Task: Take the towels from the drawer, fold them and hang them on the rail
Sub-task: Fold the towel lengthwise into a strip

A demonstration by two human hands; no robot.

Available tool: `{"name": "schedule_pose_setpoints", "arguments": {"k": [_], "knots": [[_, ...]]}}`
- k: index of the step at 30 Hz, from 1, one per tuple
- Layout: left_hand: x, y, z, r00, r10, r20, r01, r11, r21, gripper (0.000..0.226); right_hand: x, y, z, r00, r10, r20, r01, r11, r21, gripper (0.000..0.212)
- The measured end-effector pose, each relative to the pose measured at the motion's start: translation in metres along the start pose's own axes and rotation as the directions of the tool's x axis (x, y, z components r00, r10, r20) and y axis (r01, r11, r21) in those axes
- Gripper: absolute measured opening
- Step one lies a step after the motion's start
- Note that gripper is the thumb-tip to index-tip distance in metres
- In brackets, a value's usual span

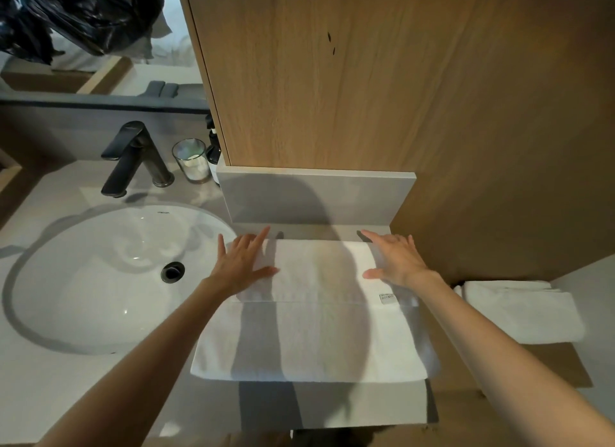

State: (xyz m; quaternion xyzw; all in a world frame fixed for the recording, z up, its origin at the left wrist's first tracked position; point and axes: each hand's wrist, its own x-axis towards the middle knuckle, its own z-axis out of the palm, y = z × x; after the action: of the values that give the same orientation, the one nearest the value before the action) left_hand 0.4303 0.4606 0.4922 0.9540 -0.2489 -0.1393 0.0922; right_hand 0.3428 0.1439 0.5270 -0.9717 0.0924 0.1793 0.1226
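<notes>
1. Fingers (260, 239) of the left hand (244, 263) and right hand (396, 260) lie straight and spread, gripping nothing, flat on the white towel (316, 333) at its far corners.
2. This towel lies folded at centre frame on the worktop (50, 396), right of the sink (93, 280).
3. A second folded towel (519, 313) rests at the right.

Two towels (312, 333) (522, 313), two hands (243, 263) (399, 260), one sink (76, 280), one tap (133, 160), one glass (191, 160), one bottle (213, 153).

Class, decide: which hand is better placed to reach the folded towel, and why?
The right hand: it lies flat on the spread towel at its right end, nearest the folded towel.
</notes>
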Motion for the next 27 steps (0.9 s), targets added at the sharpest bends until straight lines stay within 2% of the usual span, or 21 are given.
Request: {"name": "schedule_pose_setpoints", "arguments": {"k": [4,9,13,17,21,27], "knots": [[0.013,-0.006,-0.014,0.999,0.045,0.011,-0.045,0.998,0.052,0.08,0.01,-0.007,-0.013,0.999,0.004,0.046,0.004,0.987,-0.161,0.084],[0.011,-0.004,-0.032,0.999,0.047,0.012,-0.048,0.986,0.162,0.05,-0.002,-0.003,-0.032,0.996,-0.081,-0.034,0.073,0.98,-0.184,0.04],[-0.004,0.003,-0.046,0.979,0.102,-0.174,-0.086,0.991,0.098,0.035,-0.022,0.0,-0.042,0.985,-0.115,-0.132,0.095,0.984,-0.15,0.022],[-0.029,0.008,-0.051,0.941,0.125,-0.315,-0.101,0.991,0.094,0.027,-0.05,-0.006,-0.045,0.961,-0.154,-0.231,0.116,0.978,-0.172,0.018],[-0.063,0.004,-0.036,0.887,0.211,-0.41,-0.198,0.977,0.073,0.045,-0.087,-0.009,-0.032,0.95,-0.192,-0.245,0.146,0.971,-0.191,0.022],[-0.115,0.008,-0.013,0.877,0.307,-0.371,-0.281,0.952,0.123,0.076,-0.131,0.0,0.015,0.95,-0.204,-0.235,0.161,0.968,-0.191,0.024]]}}
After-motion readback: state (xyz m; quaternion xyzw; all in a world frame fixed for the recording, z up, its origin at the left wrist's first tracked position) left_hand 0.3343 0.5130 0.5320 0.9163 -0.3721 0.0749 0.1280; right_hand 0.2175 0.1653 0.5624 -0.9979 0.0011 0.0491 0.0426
